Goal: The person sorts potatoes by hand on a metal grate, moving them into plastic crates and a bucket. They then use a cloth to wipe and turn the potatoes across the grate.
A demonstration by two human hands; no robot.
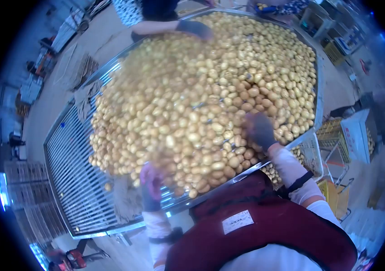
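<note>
Small round yellow-brown produce, which looks like potatoes (174,113), lies heaped on a large metal-edged table with slats (81,180). My left hand (151,180), in a purple and grey glove, is at the near left edge of the heap; its fingers are smeared by motion. On the right, my right hand (259,128), in a dark grey glove, rests on the heap near its front edge. Its fingers are blurred, and whatever lies under them is hidden.
Across the table a co-worker's gloved hand (194,29) reaches over the heap, and another person's sleeve (292,7) shows at the far right. A white crate (311,156) stands beside the table's right edge. A grey cloth (127,198) lies on the slats.
</note>
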